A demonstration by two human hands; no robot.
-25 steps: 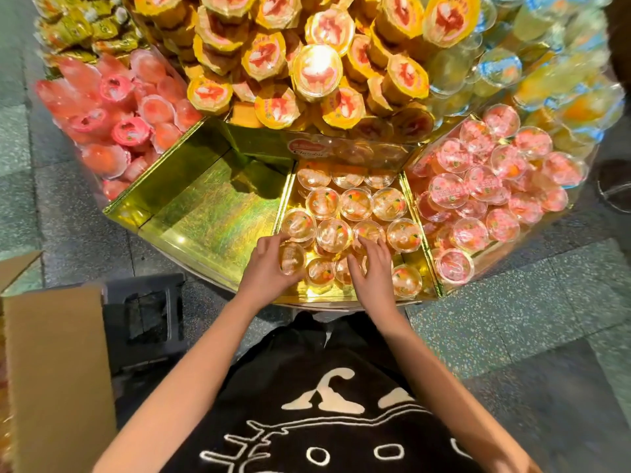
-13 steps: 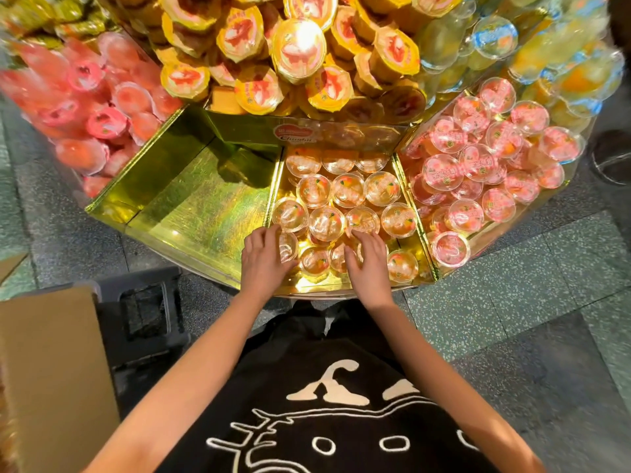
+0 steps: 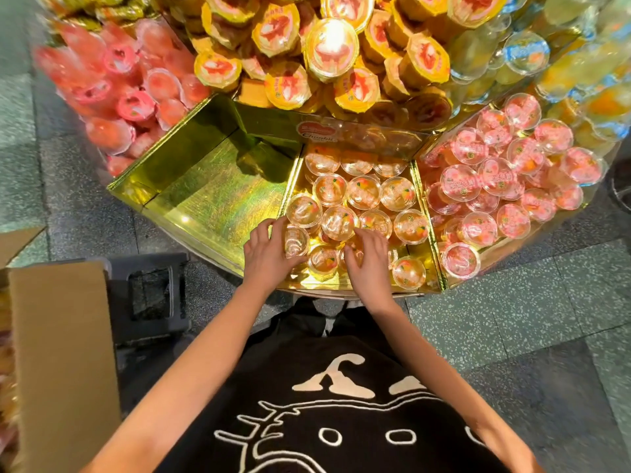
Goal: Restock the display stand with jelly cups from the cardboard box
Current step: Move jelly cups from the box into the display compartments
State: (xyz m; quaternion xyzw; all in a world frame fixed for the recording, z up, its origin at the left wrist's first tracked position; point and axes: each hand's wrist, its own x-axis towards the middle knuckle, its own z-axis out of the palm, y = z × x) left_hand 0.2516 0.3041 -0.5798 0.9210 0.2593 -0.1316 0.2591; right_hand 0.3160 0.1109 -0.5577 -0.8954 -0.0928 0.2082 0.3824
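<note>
The left hand (image 3: 269, 255) curls round one jelly cup (image 3: 295, 241) at the near left of the middle bin (image 3: 345, 282) in the display stand (image 3: 211, 199) — other orange cups (image 3: 363, 192) fill that bin. The right hand (image 3: 371, 264) bends over cups just beside it — I cannot tell if it grips one. The cardboard box (image 3: 61, 353) sits near left

Clear orange jelly cups (image 3: 363, 192) lie lid-up in rows in the front-centre compartment of the gold display stand (image 3: 211, 199), with the brown cardboard box (image 3: 65, 353) at its left.

Left hand (image 3: 269, 252) grips jelly cup (image 3: 296, 241) in display stand (image 3: 218, 196); right hand (image 3: 370, 264) over cups (image 3: 324, 262).
</note>
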